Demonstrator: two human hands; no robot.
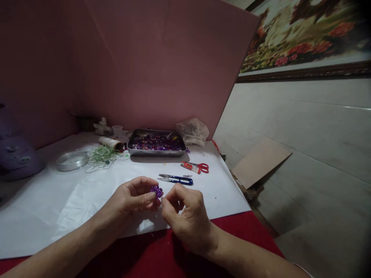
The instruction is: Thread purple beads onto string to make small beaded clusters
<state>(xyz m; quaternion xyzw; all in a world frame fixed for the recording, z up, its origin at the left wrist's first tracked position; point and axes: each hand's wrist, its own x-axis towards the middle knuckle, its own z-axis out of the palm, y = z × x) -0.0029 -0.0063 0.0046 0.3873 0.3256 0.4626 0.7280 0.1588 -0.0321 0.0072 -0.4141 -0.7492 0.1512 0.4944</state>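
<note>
A purple bead cluster (156, 191) sits at the fingertips of the left hand (130, 199), pinched between thumb and fingers and raised above the near part of the white tabletop (130, 168). The right hand (187, 214) is just to the right of the cluster, its thumb and forefinger drawn together in a tight pinch and the other fingers curled in; anything between those tips is too small to tell. The cluster is thus between the two hands, in the left one's grip, with the right one's fingertips close beside it. Just beyond the hands lie the blue snips (175, 179), blades pointing left, and past them, to the right, a red lighter (189, 167) next to the red scissors (203, 167). Farther back stands a metal tray (158, 153) spread with beads (153, 144), mostly purple, and behind its right end a clear plastic bag (193, 131). Left of the tray is a tangle of green thread (102, 155) in front of a spool (116, 144), with a round clear dish (72, 160) beside the tangle and a small cup (117, 129) behind the spool. Red cloth (237, 227) shows along the near edge, under the forearms, and a pink panel (162, 69) rises behind everything.
</note>
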